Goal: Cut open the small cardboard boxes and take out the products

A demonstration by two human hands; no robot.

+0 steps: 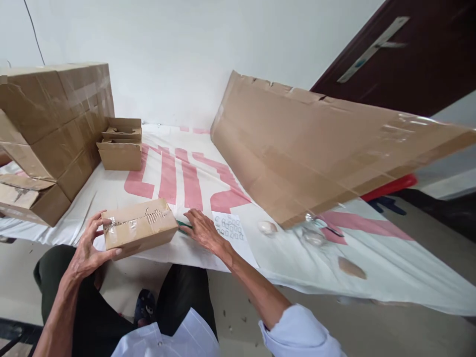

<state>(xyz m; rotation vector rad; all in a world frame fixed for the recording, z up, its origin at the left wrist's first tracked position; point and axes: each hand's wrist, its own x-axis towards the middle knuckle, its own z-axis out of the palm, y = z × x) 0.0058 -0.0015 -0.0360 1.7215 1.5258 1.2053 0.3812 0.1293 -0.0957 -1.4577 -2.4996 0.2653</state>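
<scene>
A green object [183,226] lies mostly hidden behind the small box [139,228].

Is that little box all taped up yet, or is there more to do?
Looks mostly done: the small box is closed, with clear tape along its top seam. In hand: the left hand grips its end, while the right hand rests on the white sheet, touching a green thing partly hidden behind the box. Possibly left: another small box farther back sits open beside the big carton stack.

Soft even daylight (edges warped)
</scene>
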